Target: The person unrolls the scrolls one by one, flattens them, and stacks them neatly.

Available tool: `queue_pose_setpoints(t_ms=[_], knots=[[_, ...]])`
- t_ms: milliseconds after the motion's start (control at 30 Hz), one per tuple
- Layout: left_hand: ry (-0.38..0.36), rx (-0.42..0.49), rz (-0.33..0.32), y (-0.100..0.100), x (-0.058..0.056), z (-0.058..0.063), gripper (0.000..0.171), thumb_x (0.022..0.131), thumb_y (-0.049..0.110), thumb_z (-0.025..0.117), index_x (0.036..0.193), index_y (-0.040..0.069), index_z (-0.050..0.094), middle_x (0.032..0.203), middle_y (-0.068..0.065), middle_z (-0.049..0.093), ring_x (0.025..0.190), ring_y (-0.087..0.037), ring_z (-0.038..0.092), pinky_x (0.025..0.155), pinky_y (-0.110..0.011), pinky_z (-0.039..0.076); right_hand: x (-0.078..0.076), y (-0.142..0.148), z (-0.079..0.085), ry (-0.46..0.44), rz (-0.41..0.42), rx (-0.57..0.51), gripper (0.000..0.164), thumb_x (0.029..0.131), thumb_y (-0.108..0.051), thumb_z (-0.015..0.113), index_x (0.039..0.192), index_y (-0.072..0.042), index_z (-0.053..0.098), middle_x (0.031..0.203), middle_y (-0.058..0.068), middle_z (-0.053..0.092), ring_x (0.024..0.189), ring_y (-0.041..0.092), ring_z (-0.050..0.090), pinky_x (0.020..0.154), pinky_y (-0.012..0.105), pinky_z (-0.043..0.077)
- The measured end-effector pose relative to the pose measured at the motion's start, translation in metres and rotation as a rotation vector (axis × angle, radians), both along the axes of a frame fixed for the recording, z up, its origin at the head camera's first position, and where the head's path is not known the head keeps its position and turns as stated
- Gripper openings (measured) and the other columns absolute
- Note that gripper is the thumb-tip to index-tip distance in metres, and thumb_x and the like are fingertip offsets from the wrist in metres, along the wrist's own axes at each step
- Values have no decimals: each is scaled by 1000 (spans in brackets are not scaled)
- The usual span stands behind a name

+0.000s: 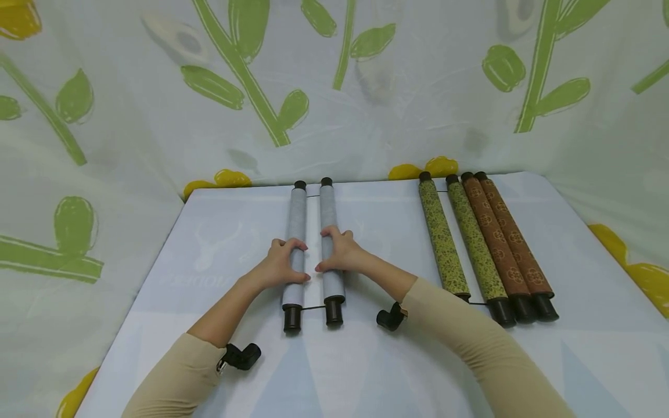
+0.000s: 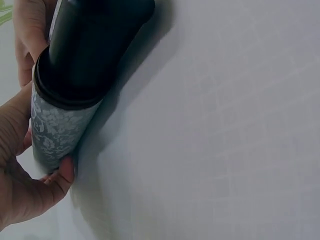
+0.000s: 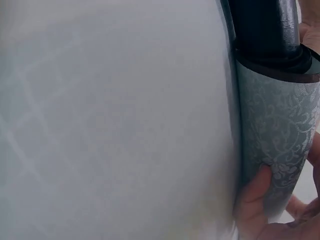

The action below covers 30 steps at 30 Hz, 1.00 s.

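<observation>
A grey-blue hanging scroll lies on the table, rolled up from both sides into a left roll point(image 1: 298, 215) and a right roll point(image 1: 328, 210), with a narrow pale strip between them. My left hand point(image 1: 278, 264) grips the left roll, thumb nearer me and fingers farther along. Around the right roll curl the thumb and fingers of my right hand point(image 1: 344, 252). Both wrist views show a floral brocade backing point(image 3: 275, 115) and a dark roller knob point(image 2: 92, 45) projecting from the near end. The palms are partly hidden.
To the right lies a green patterned scroll, its left roll point(image 1: 444, 244) and right roll point(image 1: 474, 235) slightly apart. Against it rest two brown flower-patterned rolls point(image 1: 493, 235), side by side. Behind the white table point(image 1: 225, 325) hangs a leaf-printed cloth point(image 1: 157, 116).
</observation>
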<state>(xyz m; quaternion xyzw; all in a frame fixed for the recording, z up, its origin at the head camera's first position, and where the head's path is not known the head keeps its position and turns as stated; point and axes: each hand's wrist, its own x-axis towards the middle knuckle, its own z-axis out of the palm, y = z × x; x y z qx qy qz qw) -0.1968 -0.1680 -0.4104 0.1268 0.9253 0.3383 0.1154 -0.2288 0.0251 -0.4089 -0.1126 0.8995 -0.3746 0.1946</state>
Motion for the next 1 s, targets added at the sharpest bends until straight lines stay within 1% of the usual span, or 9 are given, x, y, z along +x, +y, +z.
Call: queue_pose_setpoints(t_ms=[100,200,367,467,533,600,767,867,1000], knots=[[0,11,0,-1,-1,0,57,70,18,80,117,7,51,119,-30,32,113,-39,33,90,-51,39,-2,1,0,-20,1,-18,77,71,-23,83,135,-19,41,124,25,36,90,29,51,71,32,47],[7,16,3,-2,-2,-1,56,71,16,78,119,7,51,122,-32,31,115,-41,31,91,-54,38,-3,2,0,-27,9,-24,75,72,-21,81,136,-19,43,125,26,35,93,30,50,73,32,47],[53,-28,-9,-3,-1,-4,56,73,17,71,125,7,53,125,-36,30,119,-44,32,91,-56,40,-5,5,0,-24,33,-20,75,74,-21,80,139,-20,42,128,25,34,98,30,49,80,36,46],[46,-41,2,-4,0,-5,57,74,17,66,129,8,53,127,-35,29,119,-44,32,91,-56,40,-6,7,0,-24,47,-15,76,75,-22,79,141,-21,41,128,25,35,100,29,48,84,38,44],[36,-45,9,-5,1,-5,57,75,18,64,130,9,53,128,-34,28,119,-44,32,91,-56,40,-6,7,1,-35,54,-14,76,76,-21,77,141,-21,40,128,25,34,100,30,48,84,40,45],[25,-46,13,-6,1,-5,56,77,19,62,131,10,53,129,-34,27,120,-44,32,91,-56,39,-6,7,2,-43,63,6,74,77,-21,74,142,-21,38,129,25,32,99,31,48,83,40,45],[26,-56,2,-7,0,-5,53,78,20,59,130,11,55,130,-35,27,121,-45,30,91,-57,38,-5,7,5,-51,79,68,72,81,-22,66,145,-20,33,131,27,28,98,30,48,80,38,45],[22,-59,7,-8,0,-6,53,78,22,61,131,12,55,130,-36,27,122,-46,31,91,-58,39,-4,7,5,-49,74,86,71,82,-24,66,146,-21,33,131,27,27,97,31,49,79,37,45],[11,-62,26,-8,2,-6,56,79,31,71,129,13,54,131,-35,28,124,-46,31,92,-58,39,-3,9,3,-27,72,97,75,81,-33,72,144,-22,33,132,26,28,102,32,49,82,39,45]])
